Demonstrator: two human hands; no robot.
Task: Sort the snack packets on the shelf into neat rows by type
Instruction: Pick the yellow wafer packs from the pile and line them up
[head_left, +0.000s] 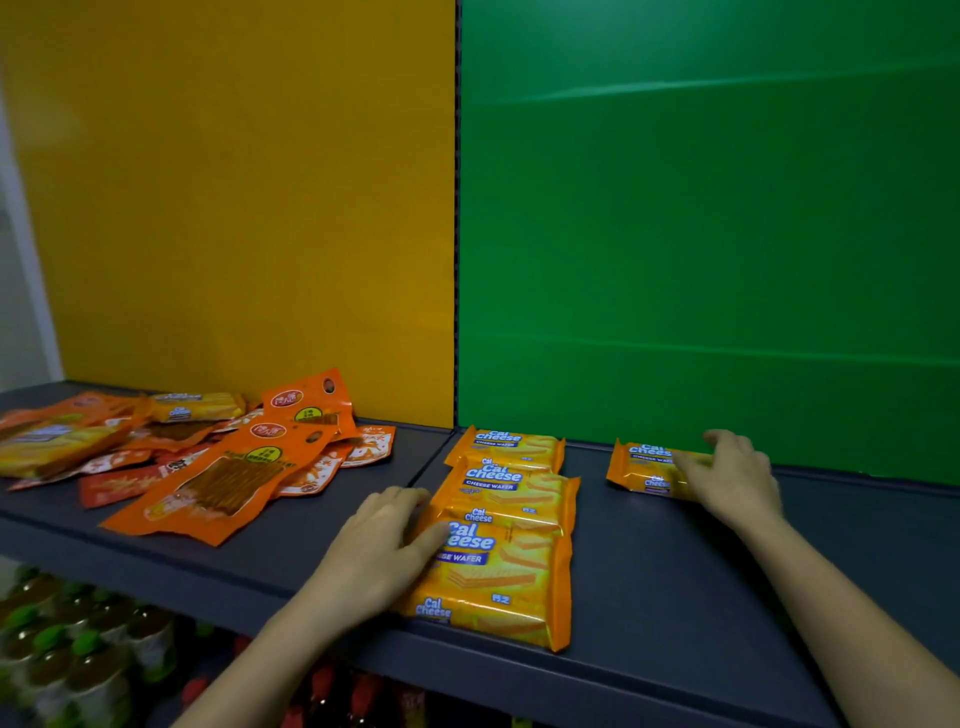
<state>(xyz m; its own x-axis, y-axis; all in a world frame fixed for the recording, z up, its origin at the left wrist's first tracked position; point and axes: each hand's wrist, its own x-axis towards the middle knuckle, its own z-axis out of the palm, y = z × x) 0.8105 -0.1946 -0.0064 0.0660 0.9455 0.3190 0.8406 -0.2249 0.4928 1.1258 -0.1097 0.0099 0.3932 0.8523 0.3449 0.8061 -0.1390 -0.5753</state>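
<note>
On the shelf (322, 525), the left hand (382, 545) lies flat against the cheese wafer row (506, 512); right of that row, the right hand (727, 478) grasps a lone wafer packet (641, 467). Sliding it carelessly could skew the overlapping row. The unsorted pile (182, 447) lies left.

Head view: close, facing forward-down onto shelf (675, 597).
</note>
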